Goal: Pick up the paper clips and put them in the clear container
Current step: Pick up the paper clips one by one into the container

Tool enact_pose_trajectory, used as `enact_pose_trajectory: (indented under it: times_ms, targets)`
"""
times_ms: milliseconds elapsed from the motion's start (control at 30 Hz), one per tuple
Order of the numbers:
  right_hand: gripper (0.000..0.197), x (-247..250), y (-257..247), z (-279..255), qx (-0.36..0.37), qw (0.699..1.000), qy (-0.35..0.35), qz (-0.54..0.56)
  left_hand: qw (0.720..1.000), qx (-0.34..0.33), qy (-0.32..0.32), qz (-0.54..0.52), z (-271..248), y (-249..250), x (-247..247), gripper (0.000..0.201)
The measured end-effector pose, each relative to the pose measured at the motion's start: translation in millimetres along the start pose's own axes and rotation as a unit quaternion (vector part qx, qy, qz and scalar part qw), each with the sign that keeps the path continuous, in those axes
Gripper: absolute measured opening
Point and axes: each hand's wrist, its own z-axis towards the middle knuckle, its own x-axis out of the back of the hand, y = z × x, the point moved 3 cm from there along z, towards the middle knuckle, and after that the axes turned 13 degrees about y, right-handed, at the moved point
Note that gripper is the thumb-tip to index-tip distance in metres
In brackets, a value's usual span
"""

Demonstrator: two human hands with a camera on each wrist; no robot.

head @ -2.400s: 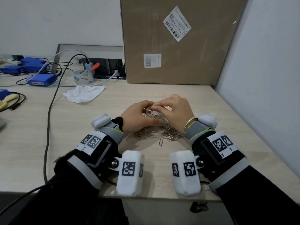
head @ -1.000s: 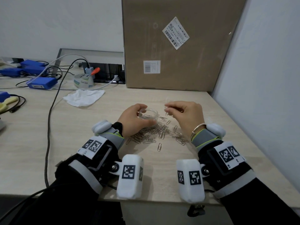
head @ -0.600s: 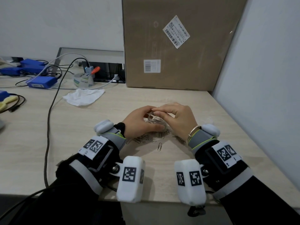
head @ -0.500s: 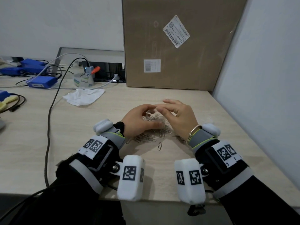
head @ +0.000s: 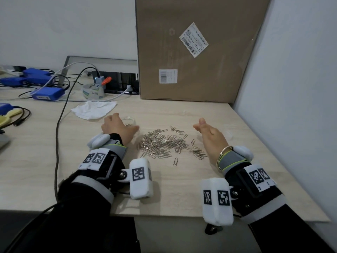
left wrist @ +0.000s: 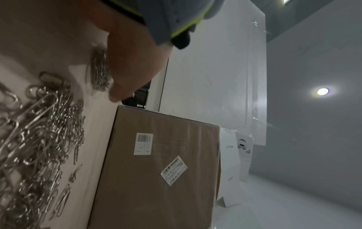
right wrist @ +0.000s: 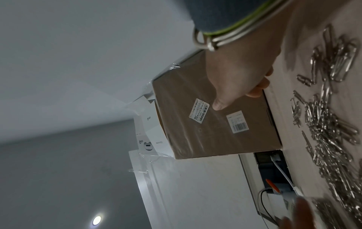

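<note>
A heap of silver paper clips (head: pixel 164 145) lies on the light wooden desk (head: pixel 182 189) between my hands. My left hand (head: pixel 117 127) is left of the heap, its fingers and thumb round the small clear container (head: pixel 129 119), which has a few clips in it. My right hand (head: pixel 207 131) is right of the heap, fingers straight, holding nothing. In the left wrist view the left hand (left wrist: pixel 133 62) shows beside the blurred clips (left wrist: pixel 39 139). The right wrist view has the right hand (right wrist: pixel 239 74) raised off the clips (right wrist: pixel 329 124).
A large cardboard box (head: pixel 193 52) stands at the back of the desk against the white wall (head: pixel 291 88) on the right. A crumpled tissue (head: pixel 94 109), a dark cable (head: pixel 58 134), a tape roll (head: pixel 93 91) and blue boxes (head: pixel 47 94) lie to the left.
My hands have moved apart. The left hand carried the container to the left of the heap. The right hand left the container, swung right and opened.
</note>
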Motion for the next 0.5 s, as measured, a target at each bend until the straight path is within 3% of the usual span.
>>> enact_pose_trajectory:
  times_ms: [100,200,300,400,500]
  targets:
    - [0.055,2,-3,-7,0.009,0.999,-0.038,-0.03,0.992,-0.094,0.038,-0.079,-10,18,10,0.077]
    - [0.051,0,-8,-11,0.034,0.996,-0.059,-0.05,0.969,-0.158,-0.068,-0.179,-33,39,9,0.063]
    - [0.055,-9,-3,-9,0.046,0.99,-0.07,-0.115,0.959,-0.123,-0.216,-0.137,-49,44,-7,0.063]
    - [0.06,-19,1,-7,0.024,0.986,-0.082,-0.145,0.954,-0.093,-0.278,-0.066,-54,43,-17,0.066]
    - [0.062,-33,-5,-6,0.029,0.991,-0.082,-0.103,0.932,-0.051,-0.327,-0.147,-62,50,-21,0.065]
